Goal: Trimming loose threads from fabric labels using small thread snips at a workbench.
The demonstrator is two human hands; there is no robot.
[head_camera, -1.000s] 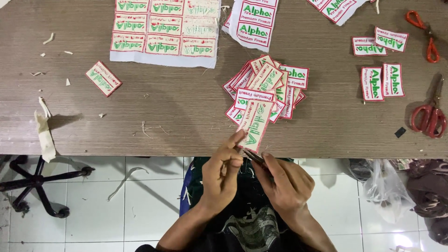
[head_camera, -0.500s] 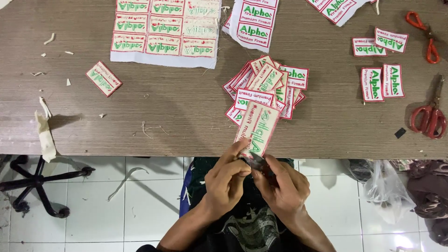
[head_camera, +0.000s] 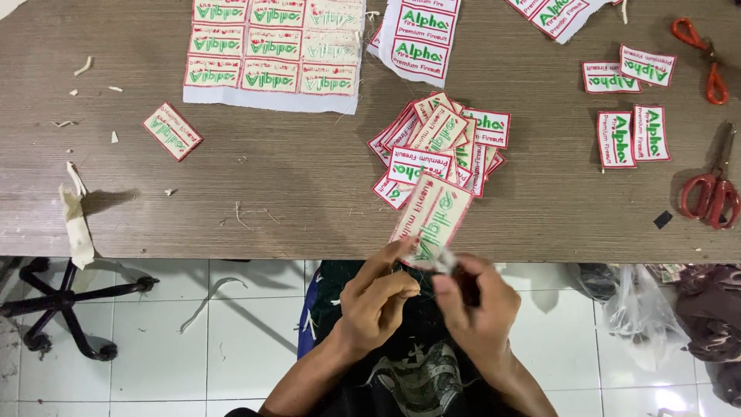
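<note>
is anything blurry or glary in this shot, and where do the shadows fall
Head view: the table and patch pile are sharp; motion blur smears the right hand at the held patch; soft glare on the floor tiles; the paper strip casts its shadow rightward.

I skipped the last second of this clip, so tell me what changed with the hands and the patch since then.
Both hands have closed in: the left hand and right hand now meet at the lower edge of the held patch, which tilted slightly. Still held by the left hand. The patch pile, uncut sheet and red scissors stayed put.
</note>
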